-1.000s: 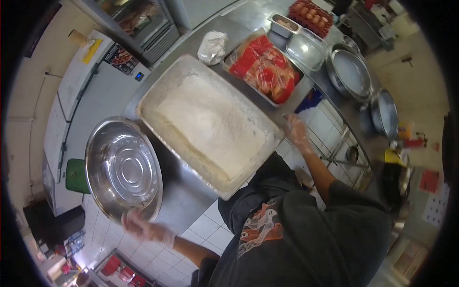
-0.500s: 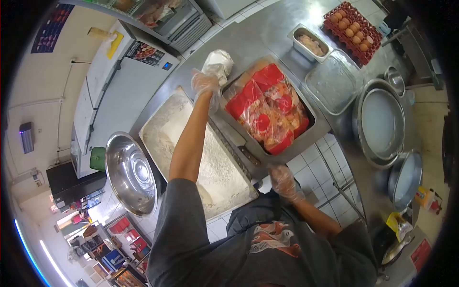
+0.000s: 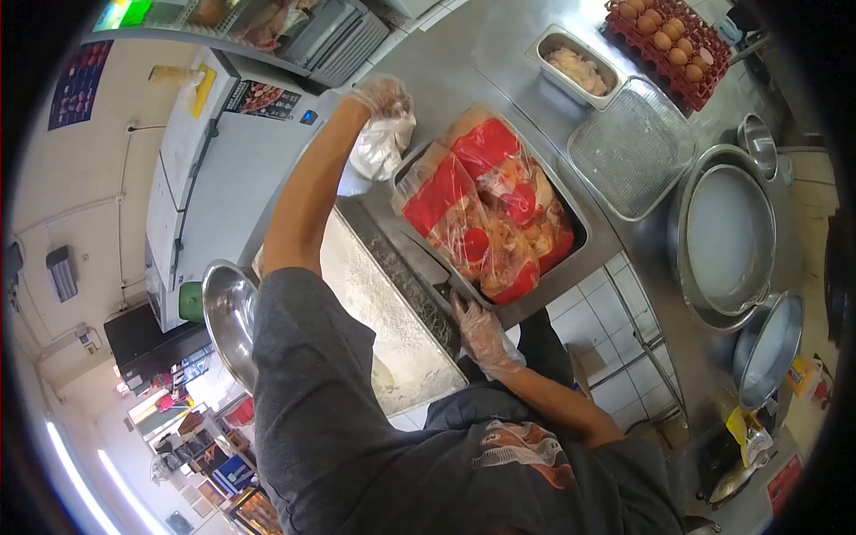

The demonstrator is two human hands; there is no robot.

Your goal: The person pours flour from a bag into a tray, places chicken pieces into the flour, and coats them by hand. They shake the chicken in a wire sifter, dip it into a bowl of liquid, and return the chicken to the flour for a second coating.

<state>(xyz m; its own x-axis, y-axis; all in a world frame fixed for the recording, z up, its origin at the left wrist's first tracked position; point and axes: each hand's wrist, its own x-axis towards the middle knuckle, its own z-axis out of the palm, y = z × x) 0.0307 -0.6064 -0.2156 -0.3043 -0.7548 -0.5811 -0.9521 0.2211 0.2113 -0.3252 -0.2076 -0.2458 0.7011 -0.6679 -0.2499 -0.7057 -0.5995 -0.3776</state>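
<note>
My left hand (image 3: 383, 96), in a clear plastic glove, is closed on the top of a white bag (image 3: 381, 147) at the far end of the flour tray (image 3: 357, 294). My right hand (image 3: 486, 337), also gloved, has its fingers closed around the handle of the knife (image 3: 442, 289), between the flour tray and a deep metal pan (image 3: 578, 198). Most of the knife is hidden by the fingers. In that pan lie clear bags of raw meat (image 3: 481, 209) with red printing.
A steel bowl (image 3: 228, 312) stands left of the flour tray. To the right are a wire-mesh tray (image 3: 631, 147), a small pan of meat (image 3: 575, 71), egg trays (image 3: 669, 40) and basins of whitish liquid (image 3: 727, 232). A white freezer (image 3: 245, 169) stands at the left.
My left hand has moved from beside the white bag onto its top. My right hand has come up and left to the knife handle. The view has shifted.
</note>
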